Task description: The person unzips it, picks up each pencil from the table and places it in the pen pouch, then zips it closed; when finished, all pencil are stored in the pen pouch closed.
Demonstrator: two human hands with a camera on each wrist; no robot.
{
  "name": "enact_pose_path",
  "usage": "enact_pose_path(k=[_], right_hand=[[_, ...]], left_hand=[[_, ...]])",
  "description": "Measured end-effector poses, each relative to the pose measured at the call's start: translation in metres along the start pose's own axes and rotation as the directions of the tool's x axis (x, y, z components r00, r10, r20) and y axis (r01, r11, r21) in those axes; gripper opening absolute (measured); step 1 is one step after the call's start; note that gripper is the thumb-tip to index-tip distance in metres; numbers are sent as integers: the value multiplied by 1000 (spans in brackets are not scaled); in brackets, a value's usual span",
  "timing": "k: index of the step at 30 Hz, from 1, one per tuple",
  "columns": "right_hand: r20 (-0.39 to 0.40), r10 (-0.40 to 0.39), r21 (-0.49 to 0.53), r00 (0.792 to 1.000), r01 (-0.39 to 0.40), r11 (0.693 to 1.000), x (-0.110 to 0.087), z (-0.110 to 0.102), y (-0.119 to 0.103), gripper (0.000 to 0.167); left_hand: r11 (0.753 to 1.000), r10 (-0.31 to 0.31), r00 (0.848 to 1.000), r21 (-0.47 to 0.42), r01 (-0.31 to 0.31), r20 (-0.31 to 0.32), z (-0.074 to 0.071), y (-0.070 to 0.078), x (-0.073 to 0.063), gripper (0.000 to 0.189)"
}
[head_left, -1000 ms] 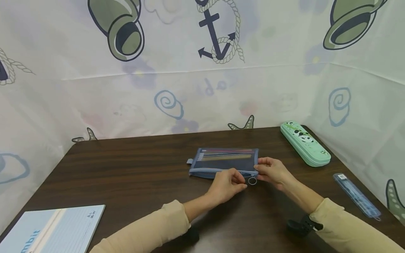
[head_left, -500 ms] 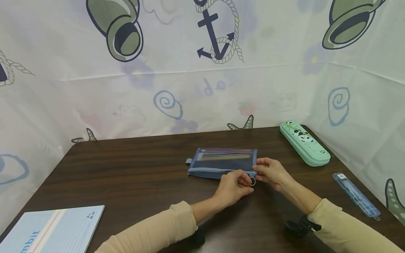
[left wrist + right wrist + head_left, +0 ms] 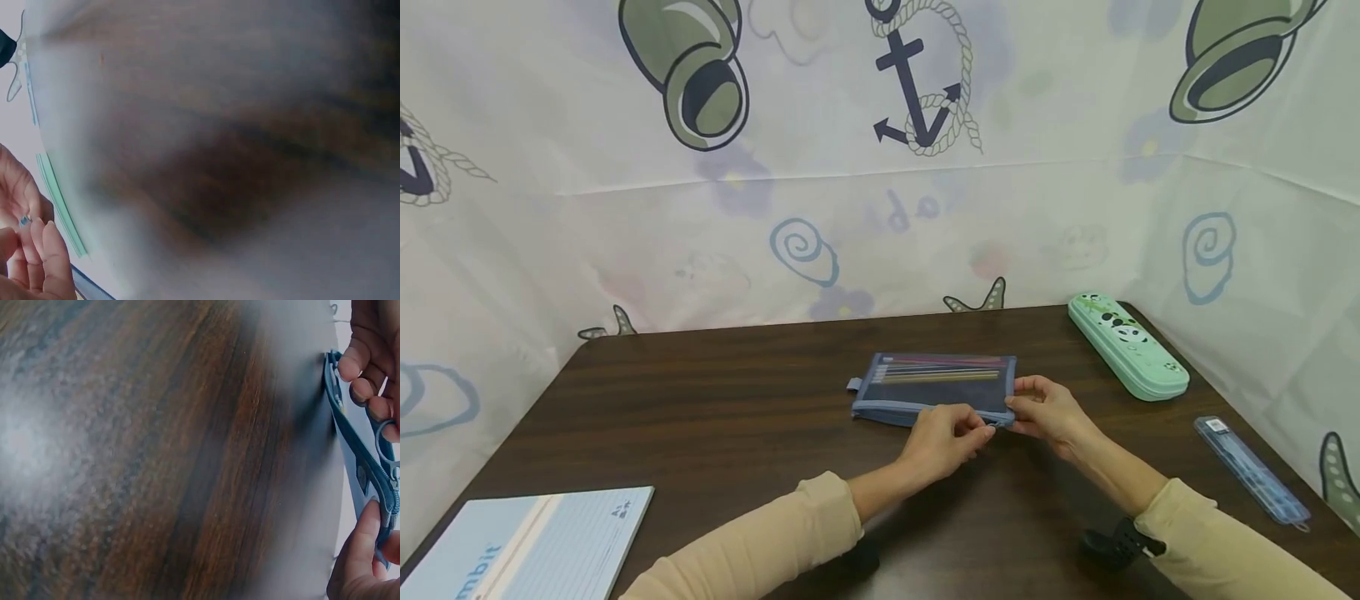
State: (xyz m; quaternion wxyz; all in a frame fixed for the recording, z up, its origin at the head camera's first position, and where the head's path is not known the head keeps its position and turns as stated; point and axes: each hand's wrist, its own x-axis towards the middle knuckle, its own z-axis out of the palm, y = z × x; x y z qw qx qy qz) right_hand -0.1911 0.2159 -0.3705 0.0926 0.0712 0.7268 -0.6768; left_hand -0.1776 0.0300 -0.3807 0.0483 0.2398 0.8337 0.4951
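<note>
A blue mesh zip pouch (image 3: 940, 395) lies flat near the middle of the table, with several slim coloured pencils (image 3: 936, 377) showing through its top. At its front right corner, my left hand (image 3: 938, 446) pinches the zipper's ring pull (image 3: 379, 445), which is mostly hidden by the fingers in the head view. My right hand (image 3: 1054, 417) grips the right end of the pouch between thumb and fingers. In the right wrist view the zip (image 3: 356, 447) runs along the pouch edge between both hands, and its teeth look parted along part of it.
Back right on the dark wooden table (image 3: 722, 392) lies a mint-green panda case (image 3: 1127, 346). A slim clear blue case (image 3: 1253, 471) is near the right edge. A light blue notebook (image 3: 557, 542) lies front left. Patterned cloth (image 3: 850, 183) hangs behind.
My left hand has come right to the ring pull and taken hold of it, and the ring is now covered by its fingers. The right hand has kept its grip on the pouch.
</note>
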Motion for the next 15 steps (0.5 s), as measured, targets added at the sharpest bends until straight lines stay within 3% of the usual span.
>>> enact_pose_path(k=[6,15], right_hand=[[-3,-19,-1,1000,19,1000,-1,1,-1,32],[-34,-33,-3,999,33,999,4,-3,0,31]], left_hand=[[998,-56,998,21,55,19,-9,-3,4,17],[984,-73,997,163,70,11,-40,-18,3,21]])
